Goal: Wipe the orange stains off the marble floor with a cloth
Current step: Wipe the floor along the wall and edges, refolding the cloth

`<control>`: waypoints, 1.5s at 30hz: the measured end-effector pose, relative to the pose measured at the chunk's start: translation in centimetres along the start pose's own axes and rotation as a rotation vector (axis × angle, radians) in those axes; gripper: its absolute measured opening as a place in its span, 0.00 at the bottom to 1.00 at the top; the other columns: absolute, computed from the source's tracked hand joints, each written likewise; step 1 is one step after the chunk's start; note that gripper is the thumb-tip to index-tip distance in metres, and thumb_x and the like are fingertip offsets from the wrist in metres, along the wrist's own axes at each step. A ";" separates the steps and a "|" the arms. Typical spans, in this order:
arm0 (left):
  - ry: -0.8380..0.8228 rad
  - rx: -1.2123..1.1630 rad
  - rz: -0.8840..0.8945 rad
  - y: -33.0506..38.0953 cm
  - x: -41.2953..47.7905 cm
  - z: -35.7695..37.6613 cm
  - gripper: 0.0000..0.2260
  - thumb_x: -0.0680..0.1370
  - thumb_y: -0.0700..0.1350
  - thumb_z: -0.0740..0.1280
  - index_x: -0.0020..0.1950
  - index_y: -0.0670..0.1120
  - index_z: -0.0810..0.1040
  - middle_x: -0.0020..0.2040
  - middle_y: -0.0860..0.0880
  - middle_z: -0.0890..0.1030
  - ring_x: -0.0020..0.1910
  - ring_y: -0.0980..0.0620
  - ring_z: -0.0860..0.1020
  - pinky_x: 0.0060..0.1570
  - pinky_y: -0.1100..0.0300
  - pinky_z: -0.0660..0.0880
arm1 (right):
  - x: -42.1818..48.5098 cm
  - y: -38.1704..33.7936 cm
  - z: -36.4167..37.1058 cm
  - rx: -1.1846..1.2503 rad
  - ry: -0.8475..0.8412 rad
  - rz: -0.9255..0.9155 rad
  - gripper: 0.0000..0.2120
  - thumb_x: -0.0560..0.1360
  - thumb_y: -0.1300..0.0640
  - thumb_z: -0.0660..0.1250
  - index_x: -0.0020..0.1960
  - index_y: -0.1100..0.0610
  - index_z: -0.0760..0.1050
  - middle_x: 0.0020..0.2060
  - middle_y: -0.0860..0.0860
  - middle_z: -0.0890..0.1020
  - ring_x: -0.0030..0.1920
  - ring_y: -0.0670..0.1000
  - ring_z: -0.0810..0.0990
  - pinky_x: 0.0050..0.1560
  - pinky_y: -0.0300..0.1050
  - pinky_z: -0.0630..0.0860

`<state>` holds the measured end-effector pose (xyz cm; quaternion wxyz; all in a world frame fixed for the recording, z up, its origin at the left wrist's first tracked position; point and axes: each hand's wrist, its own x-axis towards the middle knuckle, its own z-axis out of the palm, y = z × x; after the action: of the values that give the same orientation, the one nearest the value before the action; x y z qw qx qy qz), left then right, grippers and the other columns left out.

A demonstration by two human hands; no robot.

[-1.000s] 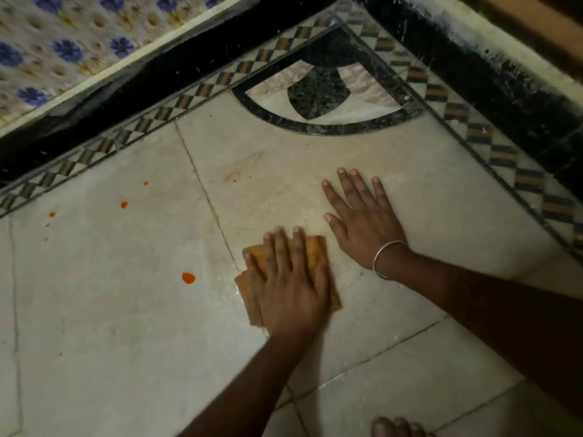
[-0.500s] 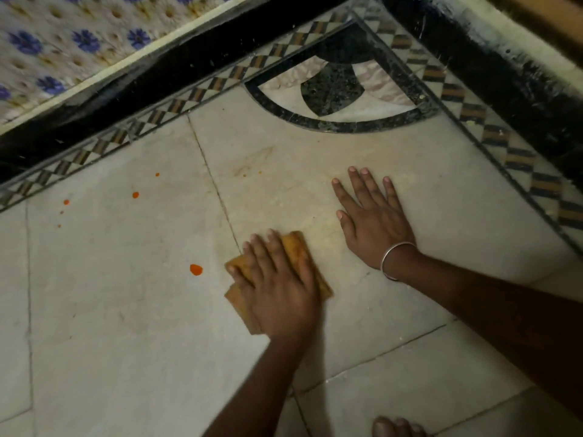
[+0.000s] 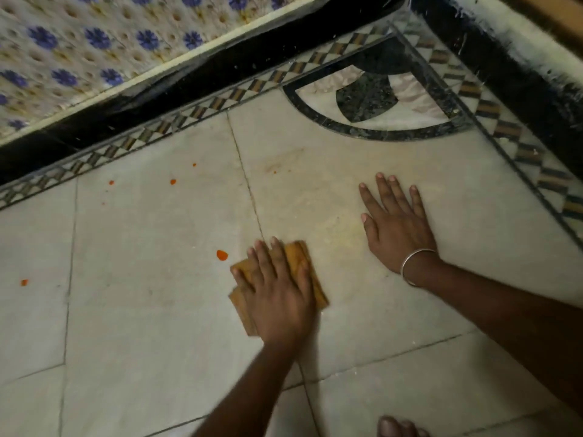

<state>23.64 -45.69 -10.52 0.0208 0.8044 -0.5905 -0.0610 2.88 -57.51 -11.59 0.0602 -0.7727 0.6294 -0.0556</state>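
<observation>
Left hand [image 3: 277,298] atop folded cloth [image 3: 296,252]

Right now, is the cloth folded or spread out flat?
Folded: the cloth shows stacked layer edges along its right and lower-left sides, under the left hand.

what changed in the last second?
The left hand slid the cloth leftward over the floor seam, almost up to the largest orange stain, and the gap to the right hand widened. Unchanged: left hand pressing flat on the cloth, right hand flat on the marble floor, that stain still unwiped.
</observation>
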 end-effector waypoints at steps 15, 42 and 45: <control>0.016 0.029 0.494 -2.8 -4.6 -2.7 0.18 0.72 0.55 0.73 0.58 0.49 0.78 0.52 0.49 0.77 0.49 0.47 0.76 0.48 0.53 0.75 | 0.5 -0.5 -0.6 0.075 -0.069 0.020 0.35 0.78 0.39 0.41 0.82 0.51 0.55 0.82 0.56 0.54 0.81 0.57 0.49 0.79 0.61 0.43; -0.021 -0.081 -0.176 -12.9 11.5 -2.2 0.30 0.86 0.64 0.45 0.85 0.56 0.42 0.86 0.43 0.41 0.84 0.45 0.37 0.79 0.36 0.35 | 2.7 -12.3 2.5 0.015 -0.111 -0.456 0.31 0.82 0.41 0.43 0.83 0.51 0.50 0.82 0.55 0.52 0.82 0.55 0.49 0.80 0.60 0.49; 0.034 -0.088 -0.320 -13.0 7.0 -1.6 0.30 0.85 0.63 0.44 0.86 0.55 0.44 0.85 0.39 0.44 0.84 0.42 0.40 0.80 0.36 0.38 | 2.6 -12.3 2.6 0.010 -0.113 -0.448 0.31 0.82 0.41 0.43 0.83 0.52 0.49 0.82 0.55 0.52 0.82 0.56 0.49 0.79 0.61 0.49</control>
<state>38.20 -48.49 -10.86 0.0559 0.8873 -0.4514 -0.0757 15.70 -57.52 -12.15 0.0854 -0.8948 0.4374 -0.0273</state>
